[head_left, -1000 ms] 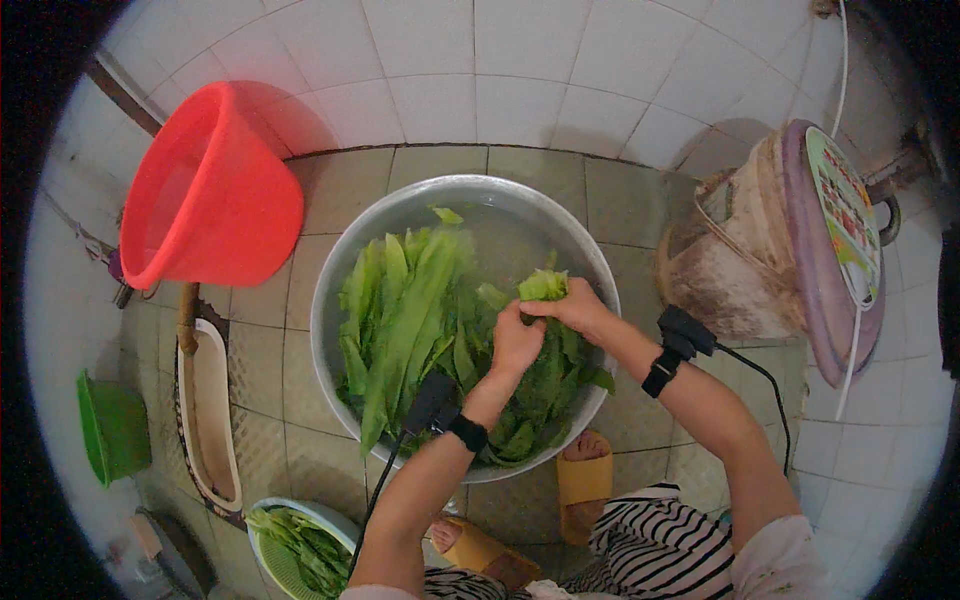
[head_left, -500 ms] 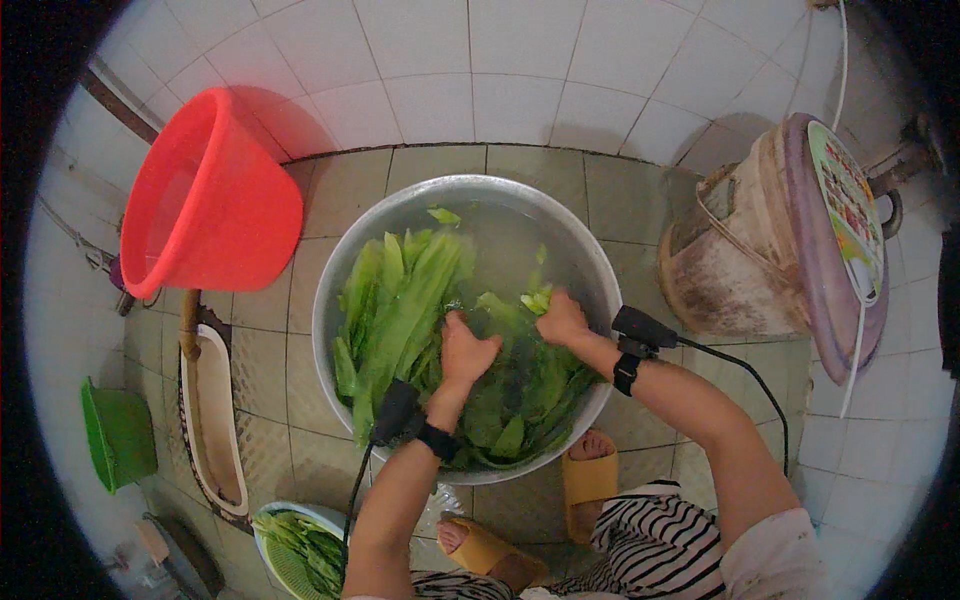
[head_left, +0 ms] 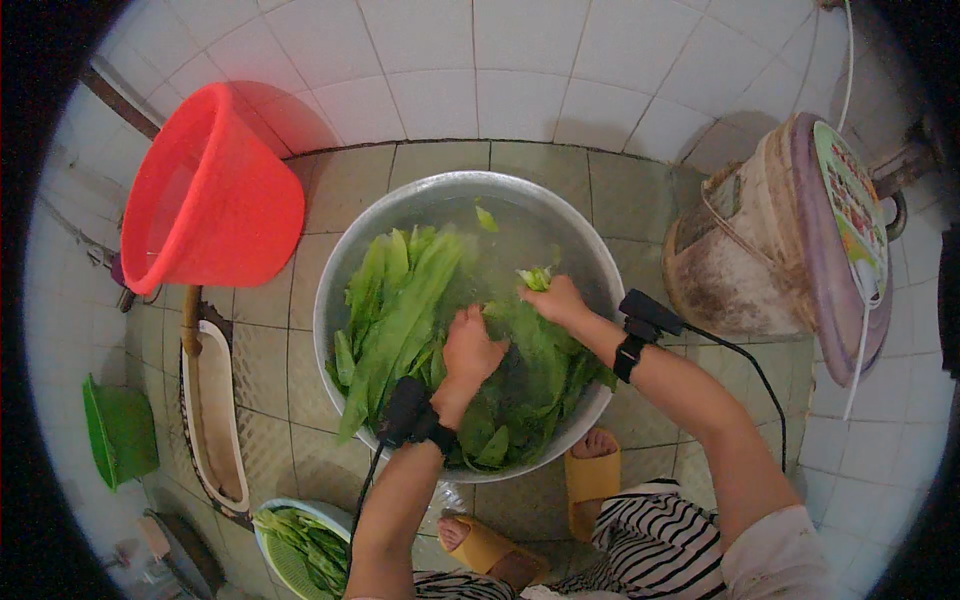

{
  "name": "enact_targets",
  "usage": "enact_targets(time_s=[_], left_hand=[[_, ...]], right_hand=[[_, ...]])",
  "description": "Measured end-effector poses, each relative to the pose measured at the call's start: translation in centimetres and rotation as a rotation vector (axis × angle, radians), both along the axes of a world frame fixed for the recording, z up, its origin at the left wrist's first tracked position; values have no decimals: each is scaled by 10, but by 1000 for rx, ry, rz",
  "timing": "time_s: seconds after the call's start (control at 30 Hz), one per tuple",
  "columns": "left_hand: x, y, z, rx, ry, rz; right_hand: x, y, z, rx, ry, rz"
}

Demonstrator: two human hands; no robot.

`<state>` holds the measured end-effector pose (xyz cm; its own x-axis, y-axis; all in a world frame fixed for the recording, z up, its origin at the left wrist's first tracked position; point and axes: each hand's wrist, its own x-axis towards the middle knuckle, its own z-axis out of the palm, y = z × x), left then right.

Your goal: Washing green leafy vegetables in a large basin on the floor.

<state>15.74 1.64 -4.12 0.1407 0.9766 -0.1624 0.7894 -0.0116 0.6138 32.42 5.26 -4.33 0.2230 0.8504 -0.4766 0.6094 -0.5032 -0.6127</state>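
A wide metal basin holds cloudy water and many long leafy greens. My right hand is closed around the pale stem end of a bunch of leafy greens, whose leaves trail down into the water. To its left, my left hand rests at the water among the leaves, thumb spread away from the fingers. Its fingertips are partly hidden by water, but I see nothing gripped in it. Most loose leaves heap on the basin's left side; darker ones lie underwater near the front. A small leaf piece floats toward the back.
A red bucket stands at the far left, and a stained lidded bucket at the right. Near the lower left is a basket of greens, with a green bin beyond the floor toilet. Cables run from both wrist straps.
My right hand has shifted slightly left with the stem end. My left hand has moved a little to the right. The floating leaf piece has drifted right.
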Motion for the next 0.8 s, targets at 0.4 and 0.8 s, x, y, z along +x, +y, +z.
enact_targets(time_s=[0.4,0.8], left_hand=[[-26,24,19,-450,-628,219],[14,10,15,-251,-612,98]], right_hand=[[28,-17,26,-77,777,-135],[4,-21,58,47,516,9]])
